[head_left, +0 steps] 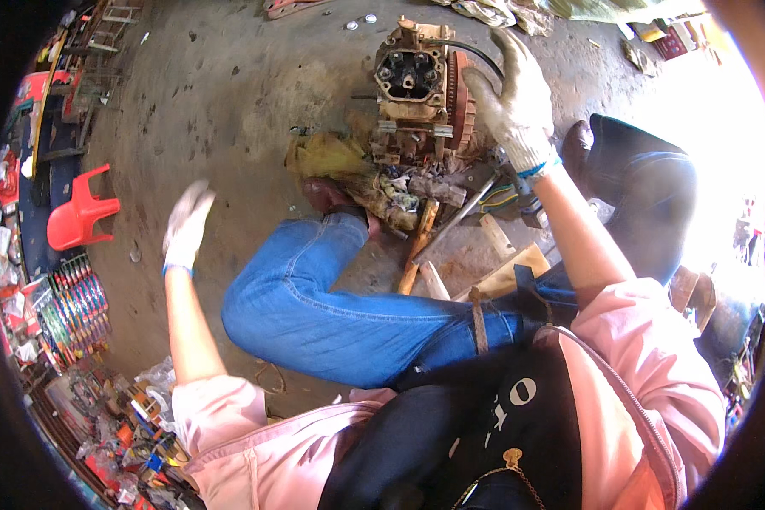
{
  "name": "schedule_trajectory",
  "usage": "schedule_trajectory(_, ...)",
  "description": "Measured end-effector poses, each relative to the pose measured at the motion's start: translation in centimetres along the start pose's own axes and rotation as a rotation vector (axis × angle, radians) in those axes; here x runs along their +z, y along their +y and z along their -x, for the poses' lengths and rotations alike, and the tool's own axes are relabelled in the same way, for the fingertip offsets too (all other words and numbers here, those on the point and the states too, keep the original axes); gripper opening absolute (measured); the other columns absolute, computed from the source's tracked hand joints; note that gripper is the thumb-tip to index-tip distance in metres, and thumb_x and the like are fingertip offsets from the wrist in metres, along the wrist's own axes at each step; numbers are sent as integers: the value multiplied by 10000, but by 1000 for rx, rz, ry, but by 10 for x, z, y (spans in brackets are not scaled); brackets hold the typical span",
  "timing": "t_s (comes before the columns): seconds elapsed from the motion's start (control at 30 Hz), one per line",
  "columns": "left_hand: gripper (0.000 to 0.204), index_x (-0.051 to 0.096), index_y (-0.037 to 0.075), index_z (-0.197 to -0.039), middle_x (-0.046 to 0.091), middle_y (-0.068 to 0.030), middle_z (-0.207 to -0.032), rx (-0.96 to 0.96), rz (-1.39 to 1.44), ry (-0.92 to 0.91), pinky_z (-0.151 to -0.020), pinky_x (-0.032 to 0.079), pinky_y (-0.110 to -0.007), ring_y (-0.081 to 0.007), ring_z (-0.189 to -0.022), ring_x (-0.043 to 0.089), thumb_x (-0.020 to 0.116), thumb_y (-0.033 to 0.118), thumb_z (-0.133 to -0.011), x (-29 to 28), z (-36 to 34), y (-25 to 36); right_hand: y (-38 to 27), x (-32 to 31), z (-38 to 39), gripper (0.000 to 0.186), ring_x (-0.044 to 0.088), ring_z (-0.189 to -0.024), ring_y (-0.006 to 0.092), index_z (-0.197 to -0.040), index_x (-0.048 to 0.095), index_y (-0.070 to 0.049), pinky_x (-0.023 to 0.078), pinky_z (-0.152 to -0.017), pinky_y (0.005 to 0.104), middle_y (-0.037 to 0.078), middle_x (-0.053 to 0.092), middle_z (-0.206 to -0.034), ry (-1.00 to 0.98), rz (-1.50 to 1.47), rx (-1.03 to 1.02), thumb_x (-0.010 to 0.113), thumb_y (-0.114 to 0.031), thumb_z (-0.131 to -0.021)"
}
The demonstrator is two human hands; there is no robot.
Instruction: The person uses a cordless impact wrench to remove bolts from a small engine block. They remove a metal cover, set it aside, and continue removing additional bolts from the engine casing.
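An engine block [410, 72] with an open top stands on the floor ahead of me, a reddish toothed flywheel [461, 98] on its right side. My right hand [517, 102], in a white knit glove, is raised just right of the flywheel, thumb and fingers spread. A black hose [472, 51] curves from the engine's top toward that hand and passes behind the fingers; whether they touch cannot be told. My left hand [187, 225], also gloved, hangs over the floor far left of the engine. Its fingers are stretched out, slightly blurred, with nothing visible in them.
Dirty rags [391, 191], a wooden-handled tool [418, 246] and a metal bar [459, 217] lie between my legs and the engine. A small red plastic stool [83, 208] is at the left, beside shelves of assorted goods [81, 293]. Cloth lies at the far edge.
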State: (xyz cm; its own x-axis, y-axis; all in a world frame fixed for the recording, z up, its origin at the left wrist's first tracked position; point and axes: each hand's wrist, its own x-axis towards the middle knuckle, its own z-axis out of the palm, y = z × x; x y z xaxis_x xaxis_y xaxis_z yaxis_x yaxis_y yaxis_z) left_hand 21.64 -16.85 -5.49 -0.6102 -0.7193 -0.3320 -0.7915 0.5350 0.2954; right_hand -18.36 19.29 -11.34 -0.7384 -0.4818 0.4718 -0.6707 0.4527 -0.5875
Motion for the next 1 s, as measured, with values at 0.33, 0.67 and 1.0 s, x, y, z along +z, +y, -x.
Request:
schedule_trajectory(0.33,591,411,19,-1534,447,-138,-1579,383,961,-359,-1225,289,-349,-253,-1470,403,516,330,-1043,156,-154,239,18,14,3,551,656,-1166,393,-1429,529,-107,498,-990,439,225,681,-1245,-450,-161,427,562,-457,-1005)
schedule_trajectory(0.67,431,691,46,-1309,678,-103,-1324,242,1260,-262,-1089,423,-328,-197,-1234,604,670,299,-960,199,-178,282,13,52,-8,568,577,-1268,403,-1439,545,-131,460,-1049,423,218,636,-1335,-414,-344,492,472,-501,-1013)
schedule_trajectory(1.0,480,652,2,-1305,691,-111,-1244,49,1363,-173,-1015,463,-335,-209,-1149,625,697,309,-939,199,-154,296,-1,24,-22,553,604,-1276,284,-1496,517,-163,451,-1068,369,146,648,-1369,-576,-239,494,537,-447,-1023)
